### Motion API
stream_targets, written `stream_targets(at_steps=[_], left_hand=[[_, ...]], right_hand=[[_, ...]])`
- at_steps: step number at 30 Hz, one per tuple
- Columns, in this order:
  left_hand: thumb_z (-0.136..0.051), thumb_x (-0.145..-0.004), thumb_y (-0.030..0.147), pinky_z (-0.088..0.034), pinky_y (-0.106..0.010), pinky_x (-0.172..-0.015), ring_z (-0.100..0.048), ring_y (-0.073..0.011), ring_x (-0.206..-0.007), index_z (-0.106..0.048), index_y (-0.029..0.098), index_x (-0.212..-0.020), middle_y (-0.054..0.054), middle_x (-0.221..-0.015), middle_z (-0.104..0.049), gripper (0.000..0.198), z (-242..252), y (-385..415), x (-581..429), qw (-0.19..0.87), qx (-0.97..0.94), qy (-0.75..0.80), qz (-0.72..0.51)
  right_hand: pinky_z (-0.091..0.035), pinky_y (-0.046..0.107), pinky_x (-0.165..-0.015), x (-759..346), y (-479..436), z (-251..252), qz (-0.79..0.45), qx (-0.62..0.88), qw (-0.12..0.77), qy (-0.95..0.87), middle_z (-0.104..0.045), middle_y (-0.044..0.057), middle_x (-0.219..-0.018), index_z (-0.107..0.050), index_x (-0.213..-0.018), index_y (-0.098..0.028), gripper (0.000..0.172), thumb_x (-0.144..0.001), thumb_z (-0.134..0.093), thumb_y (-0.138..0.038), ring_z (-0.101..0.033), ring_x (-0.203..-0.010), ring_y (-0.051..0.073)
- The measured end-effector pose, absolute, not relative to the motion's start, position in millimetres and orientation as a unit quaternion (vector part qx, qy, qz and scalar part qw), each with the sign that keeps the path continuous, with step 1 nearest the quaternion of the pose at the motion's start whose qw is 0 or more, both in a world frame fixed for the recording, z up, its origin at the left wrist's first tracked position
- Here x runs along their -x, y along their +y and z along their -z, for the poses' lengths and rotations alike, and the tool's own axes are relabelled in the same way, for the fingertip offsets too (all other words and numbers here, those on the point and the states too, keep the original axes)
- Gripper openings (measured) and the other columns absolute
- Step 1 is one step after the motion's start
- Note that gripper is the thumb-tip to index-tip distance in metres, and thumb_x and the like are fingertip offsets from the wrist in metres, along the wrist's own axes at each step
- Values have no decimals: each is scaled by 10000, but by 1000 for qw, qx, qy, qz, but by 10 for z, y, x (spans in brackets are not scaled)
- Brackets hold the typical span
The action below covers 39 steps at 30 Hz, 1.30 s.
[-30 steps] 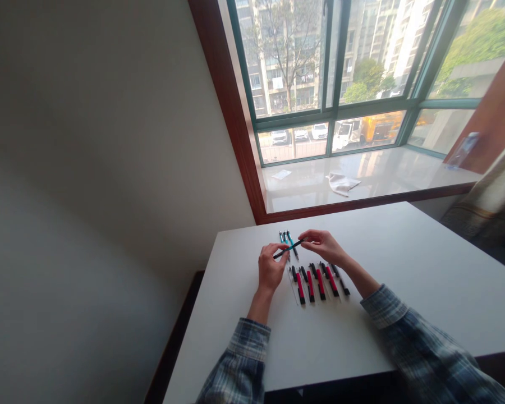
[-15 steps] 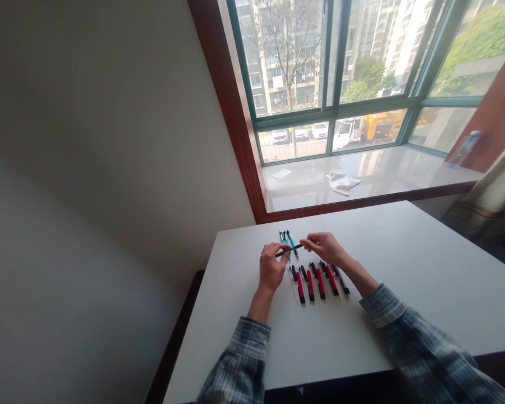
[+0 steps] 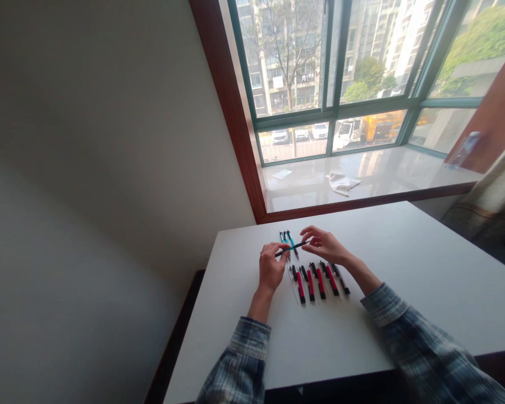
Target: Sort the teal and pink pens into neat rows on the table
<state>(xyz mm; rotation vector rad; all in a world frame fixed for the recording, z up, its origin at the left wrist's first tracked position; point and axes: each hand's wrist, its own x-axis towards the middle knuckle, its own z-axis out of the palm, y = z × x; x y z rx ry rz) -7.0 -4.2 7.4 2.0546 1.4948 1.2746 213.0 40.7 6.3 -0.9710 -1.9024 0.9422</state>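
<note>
My left hand [image 3: 272, 269] pinches a black and blue pen [image 3: 293, 247] by one end, holding it slanted above the table. The pen's other end points up to the right, between the spread fingers of my right hand [image 3: 323, 244]. These fingers look open around the tip; whether one touches it is hard to make out. Just beyond the held pen lie several blue pens [image 3: 290, 238] side by side. Nearer me, a row of red and black pen parts [image 3: 321, 283] lies on the table, with thin clear rods and black pieces between them.
The white table [image 3: 231, 292] meets the wall [image 3: 109, 140] on the left. Behind it, a window sill [image 3: 307, 191] carries a crumpled white cloth [image 3: 342, 183], a paper piece [image 3: 281, 174] and a clear bottle [image 3: 464, 148]. A curtain [image 3: 488, 196] hangs at the right.
The fingers of my right hand have parted from their pinch at the pen's end, the index finger lifting. My left hand and the pen have hardly moved.
</note>
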Motion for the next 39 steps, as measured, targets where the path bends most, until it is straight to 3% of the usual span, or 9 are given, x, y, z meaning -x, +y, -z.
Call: stream_targets(at_steps=[4,10,13,17,22,27,32,36,39], left_hand=[[-671,-898,164,-507,-403,-886,-631,-252,-978,-751,263,-1019,-31,-976,-745,176,-73,-44,71,153,-711,521,-446],[-672,-902,173,-504,-400,-877,-629,-254,-981,-752,265,-1016,-31,-979,-745,166,-57,-45,74,152,-715,520,-442],[-678,-896,151,-500,-393,-873,-625,-248,-974,-752,266,-1008,-24,-970,-746,178,-66,-44,70,149,-714,521,-444],[-689,-888,136,-494,-390,-881,-624,-244,-981,-754,272,-1008,-19,-970,-748,193,-78,-48,64,145,-720,514,-442],[-676,-899,150,-491,-403,-888,-620,-250,-987,-753,271,-1012,-24,-981,-748,182,-40,-33,83,145,-717,517,-444],[-672,-897,148,-488,-414,-899,-625,-254,-991,-751,271,-1012,-27,-982,-749,187,-29,-26,92,145,-718,520,-440],[-658,-910,161,-477,-423,-906,-630,-258,-1003,-749,280,-1031,-30,-1006,-754,192,-51,-40,78,138,-716,530,-433],[-657,-916,179,-465,-438,-918,-631,-264,-1016,-750,281,-1027,-28,-1005,-759,177,-54,-39,70,138,-721,534,-420],[-656,-918,189,-470,-436,-923,-630,-260,-1022,-748,277,-1033,-28,-1013,-758,171,-44,-34,66,145,-722,532,-418]], right_hand=[[-469,260,-564,-2126,387,-84,-334,394,375,-770,-692,24,-740,-708,-875,-186,376,-924,-598,-543,-571,-594,133],[-526,274,-621,-2118,367,-98,-366,369,389,-761,-740,46,-920,-677,-1095,-211,347,-883,-663,-486,-618,-652,137],[-524,278,-663,-2108,376,-95,-345,375,392,-766,-739,34,-829,-715,-934,-197,294,-916,-625,-477,-644,-684,153],[-487,279,-639,-2117,379,-119,-303,417,346,-784,-713,29,-679,-718,-731,-186,458,-979,-526,-519,-639,-630,160],[-489,269,-613,-2139,377,-109,-337,391,370,-773,-737,27,-814,-698,-1061,-206,367,-903,-646,-533,-627,-655,153],[-468,278,-615,-2137,379,-95,-299,399,338,-798,-705,26,-728,-696,-837,-194,373,-968,-550,-511,-586,-622,145],[-485,274,-618,-2127,360,-134,-283,387,345,-807,-731,43,-858,-670,-994,-207,304,-923,-637,-501,-610,-666,152],[-457,266,-576,-2121,353,-148,-269,398,323,-815,-706,43,-742,-681,-869,-191,377,-994,-513,-505,-576,-604,144],[-474,265,-598,-2121,356,-146,-268,391,348,-809,-736,61,-899,-671,-1006,-198,327,-950,-594,-511,-593,-640,141]])
